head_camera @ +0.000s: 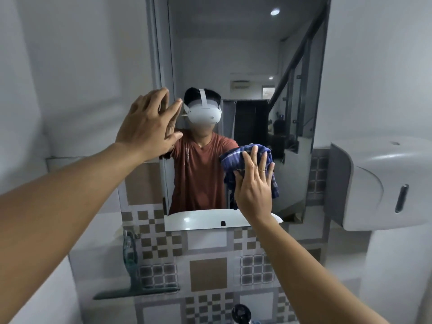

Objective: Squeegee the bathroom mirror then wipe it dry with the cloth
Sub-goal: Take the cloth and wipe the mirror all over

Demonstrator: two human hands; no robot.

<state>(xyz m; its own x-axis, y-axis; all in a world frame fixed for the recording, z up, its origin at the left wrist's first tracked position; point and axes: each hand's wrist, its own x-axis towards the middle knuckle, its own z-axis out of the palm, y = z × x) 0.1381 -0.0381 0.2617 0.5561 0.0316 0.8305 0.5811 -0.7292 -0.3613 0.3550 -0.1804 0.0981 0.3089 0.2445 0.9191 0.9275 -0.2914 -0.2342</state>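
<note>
The bathroom mirror (245, 54) hangs on the wall straight ahead, tall and frameless. My right hand (253, 185) presses a blue checked cloth (240, 155) flat against the lower right part of the glass, fingers spread over it. My left hand (149, 125) rests at the mirror's left edge with its fingers apart, holding nothing. A dark green squeegee (133, 272) hangs on the tiled wall below and left of the mirror, its blade at the bottom. The mirror shows the reflection of a person in a red shirt and a white headset.
A white paper dispenser (378, 183) juts out from the wall right of the mirror. Checkered brown and grey tiles (208, 274) cover the wall below. A dark tap (240, 313) shows at the bottom edge. Plain white wall lies to the left.
</note>
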